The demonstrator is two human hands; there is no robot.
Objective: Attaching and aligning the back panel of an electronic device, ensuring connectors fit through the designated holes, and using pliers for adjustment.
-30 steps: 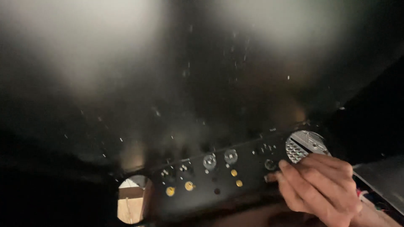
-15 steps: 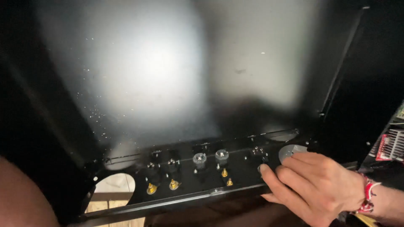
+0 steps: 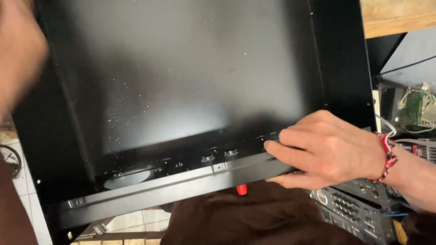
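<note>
Black sheet-metal chassis (image 3: 181,90), matte, dusty specks, flat rectangular panel with folded lip along the near edge, held tilted across the middle of the view over brown cloth (image 3: 254,218). Right hand (image 3: 327,149) clamped on the lip's right end, fingers above, thumb under. Left hand (image 3: 18,50) blurred at the upper left corner; grip cannot be told. Round silver jacks (image 3: 219,156) and a red knob (image 3: 241,189) sit along the lip. Grey ribbed equipment (image 3: 349,208) lies under the right wrist.

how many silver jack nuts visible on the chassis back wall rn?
2 clear: silver nuts and, side by side mid-wall, inside the black chassis. Smaller dark fittings sit left of them; more may be hidden under the right hand gripping the rim.
</note>
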